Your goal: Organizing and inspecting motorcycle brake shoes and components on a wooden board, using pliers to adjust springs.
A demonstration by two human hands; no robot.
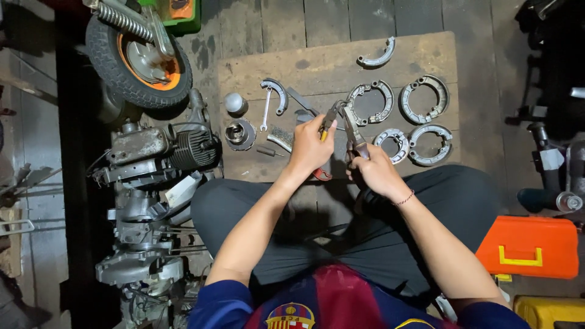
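I sit on the floor before a wooden board (341, 61). My left hand (309, 147) grips pliers (329, 117) with yellow-tipped handles, jaws pointing away from me. My right hand (375, 170) holds a curved metal brake shoe (353, 135), its upper end meeting the pliers' jaws. A red-handled tool (321, 175) lies under my left hand. Several brake shoes lie on the board: one pair (373, 100) just beyond my hands, another pair (425, 97) to its right, one pair (430, 145) near my right hand, and a single one (378, 56) at the far edge.
A small engine (161, 152) and a wheel with orange rim (141, 61) lie at the left. A wrench (265, 109), a round metal hub (240, 134) and a cap (234, 103) rest on the board's left part. An orange case (529, 247) sits at my right.
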